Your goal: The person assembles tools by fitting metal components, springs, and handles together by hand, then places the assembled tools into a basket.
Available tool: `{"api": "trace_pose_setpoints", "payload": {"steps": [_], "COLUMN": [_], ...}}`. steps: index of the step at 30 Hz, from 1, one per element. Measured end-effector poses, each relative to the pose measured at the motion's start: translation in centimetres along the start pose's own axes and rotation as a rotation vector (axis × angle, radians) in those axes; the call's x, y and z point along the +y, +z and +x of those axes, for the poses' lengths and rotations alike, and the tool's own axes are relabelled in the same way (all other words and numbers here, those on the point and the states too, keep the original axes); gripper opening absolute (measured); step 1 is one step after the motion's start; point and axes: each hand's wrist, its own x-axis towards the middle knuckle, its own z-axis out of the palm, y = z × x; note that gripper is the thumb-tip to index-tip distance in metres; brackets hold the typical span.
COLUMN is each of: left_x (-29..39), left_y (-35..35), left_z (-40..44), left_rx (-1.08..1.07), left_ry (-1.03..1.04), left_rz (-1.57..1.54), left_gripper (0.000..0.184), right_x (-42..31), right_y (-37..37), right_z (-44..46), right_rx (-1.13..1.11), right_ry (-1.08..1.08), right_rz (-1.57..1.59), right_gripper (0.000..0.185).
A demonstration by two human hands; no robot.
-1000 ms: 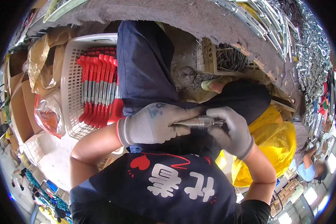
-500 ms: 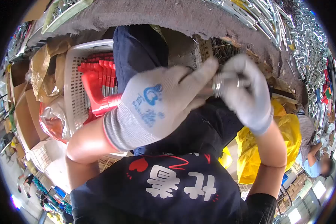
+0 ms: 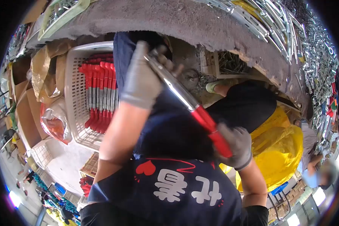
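A long tool with a silver metal shaft and a red handle [image 3: 205,119] lies diagonally across the lap. My left hand [image 3: 142,75], in a light grey glove, is at the metal end; its fingers are blurred, so their hold is unclear. Around the red end, my gloved right hand [image 3: 238,146] is closed. To the left of the lap, a white perforated basket [image 3: 73,86] holds a row of similar red and silver tools [image 3: 100,88].
Metal rods [image 3: 278,30] and many small metal parts [image 3: 316,71] lie on the worktop [image 3: 158,19] ahead. A yellow bag [image 3: 278,150] is at the right. Cardboard [image 3: 28,113] and a plastic bag [image 3: 56,120] stand left. Another person [image 3: 314,173] is at far right.
My hands have moved apart, left hand leftward and right hand downward. The red-handled tool now spans between them, and the large red piece over the basket is no longer there.
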Motion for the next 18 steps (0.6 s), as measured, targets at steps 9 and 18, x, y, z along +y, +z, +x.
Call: {"api": "trace_pose_setpoints", "payload": {"steps": [9, 18], "left_x": [-22.3, -22.9], "left_y": [-8.5, -11.7], "left_z": [13.8, 17.1], "left_rx": [0.158, 0.403], "left_ry": [-0.464, -0.405], "left_rz": [-0.039, 0.229], "left_gripper": [0.036, 0.04], "right_x": [6.2, 9.3], "right_y": [7.3, 10.7], "right_z": [-1.0, 1.6], "right_rx": [0.416, 0.159], "right_ry": [1.206, 1.133], "right_rz": [1.136, 0.693], "right_gripper": [0.04, 0.044]}}
